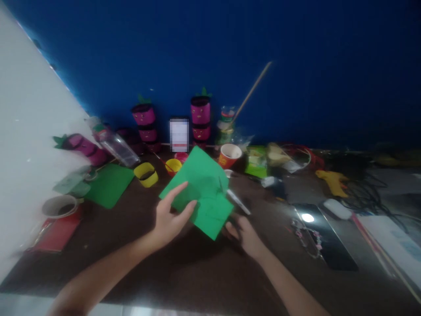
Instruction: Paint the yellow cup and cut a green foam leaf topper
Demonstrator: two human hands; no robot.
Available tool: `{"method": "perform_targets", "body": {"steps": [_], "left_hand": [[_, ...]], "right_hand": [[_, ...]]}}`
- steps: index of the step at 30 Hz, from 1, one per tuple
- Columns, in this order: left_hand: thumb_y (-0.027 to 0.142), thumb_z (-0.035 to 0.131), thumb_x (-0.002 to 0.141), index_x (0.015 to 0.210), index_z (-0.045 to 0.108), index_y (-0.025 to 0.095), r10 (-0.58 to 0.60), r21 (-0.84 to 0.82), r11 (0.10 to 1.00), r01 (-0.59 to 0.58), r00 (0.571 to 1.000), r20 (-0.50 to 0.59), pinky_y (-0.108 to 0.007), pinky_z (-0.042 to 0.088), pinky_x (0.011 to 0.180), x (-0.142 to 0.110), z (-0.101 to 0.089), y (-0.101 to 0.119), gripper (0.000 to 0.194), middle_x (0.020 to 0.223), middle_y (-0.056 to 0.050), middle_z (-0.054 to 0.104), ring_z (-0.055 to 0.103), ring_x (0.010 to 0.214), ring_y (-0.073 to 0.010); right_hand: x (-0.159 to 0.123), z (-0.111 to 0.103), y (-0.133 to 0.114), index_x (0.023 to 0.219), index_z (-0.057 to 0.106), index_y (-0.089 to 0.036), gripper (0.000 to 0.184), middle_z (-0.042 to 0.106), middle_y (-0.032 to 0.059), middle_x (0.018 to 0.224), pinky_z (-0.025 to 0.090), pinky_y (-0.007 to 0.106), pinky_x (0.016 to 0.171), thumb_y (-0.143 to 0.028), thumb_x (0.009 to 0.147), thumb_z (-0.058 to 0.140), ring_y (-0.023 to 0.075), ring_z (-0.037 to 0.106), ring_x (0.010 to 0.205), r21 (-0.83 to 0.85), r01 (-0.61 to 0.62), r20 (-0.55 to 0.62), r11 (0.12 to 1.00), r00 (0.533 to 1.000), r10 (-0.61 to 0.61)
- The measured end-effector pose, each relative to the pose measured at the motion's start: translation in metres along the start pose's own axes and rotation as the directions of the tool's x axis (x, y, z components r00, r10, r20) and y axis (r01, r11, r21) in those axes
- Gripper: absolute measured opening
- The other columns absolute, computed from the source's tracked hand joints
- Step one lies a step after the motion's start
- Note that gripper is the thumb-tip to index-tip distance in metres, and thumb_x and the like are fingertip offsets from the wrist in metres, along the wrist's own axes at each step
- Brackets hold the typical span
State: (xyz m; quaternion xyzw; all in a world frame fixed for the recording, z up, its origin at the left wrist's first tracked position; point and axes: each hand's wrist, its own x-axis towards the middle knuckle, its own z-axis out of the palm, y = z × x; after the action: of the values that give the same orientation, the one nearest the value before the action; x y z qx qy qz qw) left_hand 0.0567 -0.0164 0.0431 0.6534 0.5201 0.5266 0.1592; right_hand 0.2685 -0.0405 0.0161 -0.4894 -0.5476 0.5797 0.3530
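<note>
A green sheet, of foam or craft paper, is held above the dark table by my left hand, its thumb on the front of the sheet near the lower left edge. Faint dark lines and what looks like a curved slit mark its right part. At the lower right corner, my right hand is closed, its fingers curled around something dark that blur and the sheet hide. Just beyond that hand a white marker-like pen lies on the table.
Behind stand purple figures with green tops, a paper cup and a bottle. Left lie another green sheet and a yellow ring. Right are a yellow glue gun, cables and a dark phone.
</note>
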Motion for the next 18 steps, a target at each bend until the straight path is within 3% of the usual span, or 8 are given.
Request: {"method": "perform_targets", "body": {"steps": [4, 11, 18], "left_hand": [[0.034, 0.068, 0.076, 0.111, 0.062, 0.02, -0.02, -0.008, 1.0, 0.02, 1.0, 0.007, -0.033, 0.055, 0.085, 0.0, -0.0003, 0.0002, 0.039, 0.109, -0.006, 0.07, 0.066, 0.098, -0.0217], [0.033, 0.069, 0.075, 0.111, 0.063, 0.021, -0.029, -0.008, 1.0, 0.029, 1.0, 0.002, -0.033, 0.056, 0.084, -0.0019, 0.0006, 0.0, 0.038, 0.109, -0.006, 0.07, 0.067, 0.097, -0.0215], [0.03, 0.069, 0.075, 0.112, 0.062, 0.021, -0.009, -0.014, 1.0, 0.009, 1.0, -0.008, -0.032, 0.056, 0.083, -0.0035, 0.0021, -0.001, 0.039, 0.108, -0.006, 0.07, 0.067, 0.096, -0.021]], "right_hand": [[0.0006, 0.0002, -0.0005, 0.067, 0.057, -0.018, 0.058, 0.047, 0.0, 0.058, 0.039, 0.025, 0.051, -0.076, 0.063, 0.058, 0.0124, 0.041, 0.055, 0.03, -0.014, -0.036, 0.999, 0.999, 0.015], [0.0006, 0.0024, 0.001, 0.066, 0.053, -0.017, 0.054, 0.045, -0.0022, 0.056, 0.035, 0.023, 0.049, -0.071, 0.068, 0.058, 0.0096, 0.038, 0.052, 0.067, -0.016, -0.001, 0.998, 1.0, 0.016], [0.0016, 0.0023, 0.0062, 0.067, 0.056, -0.017, 0.055, 0.048, -0.0007, 0.058, 0.04, 0.024, 0.053, -0.072, 0.068, 0.057, 0.0117, 0.042, 0.056, 0.043, 0.009, -0.017, 0.999, 1.0, -0.008]]}}
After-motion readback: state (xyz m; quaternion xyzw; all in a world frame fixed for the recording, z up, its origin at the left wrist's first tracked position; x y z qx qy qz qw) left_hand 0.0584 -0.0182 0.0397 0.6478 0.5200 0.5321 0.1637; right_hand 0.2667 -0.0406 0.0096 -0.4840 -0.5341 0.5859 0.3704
